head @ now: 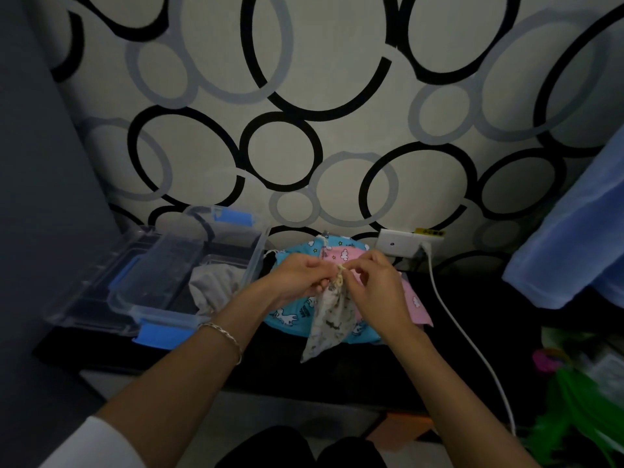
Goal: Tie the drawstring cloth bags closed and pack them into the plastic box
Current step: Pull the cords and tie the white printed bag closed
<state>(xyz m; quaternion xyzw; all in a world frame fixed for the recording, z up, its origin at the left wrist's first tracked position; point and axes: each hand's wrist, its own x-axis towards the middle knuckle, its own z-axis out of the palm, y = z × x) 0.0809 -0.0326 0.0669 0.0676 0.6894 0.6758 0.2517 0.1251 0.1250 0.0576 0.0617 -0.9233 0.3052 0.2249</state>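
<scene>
A small pale patterned drawstring bag [329, 319] hangs between my hands above the dark table. My left hand [300, 276] and my right hand [376, 282] both pinch its cream drawstring [340, 275] at the gathered neck. Under it lie a blue cloud-print bag [290, 315] and a pink cloud-print bag [417, 304]. The clear plastic box [162, 309] with blue latches stands open to the left, with a grey cloth bag [212, 285] inside it.
The box's clear lid [91, 282] lies at its left side. A white wall socket [401, 244] with a white cable [472, 346] sits at the back right. Blue cloth [574, 238] hangs at the right, green items [580, 400] below it. The patterned wall rises close behind.
</scene>
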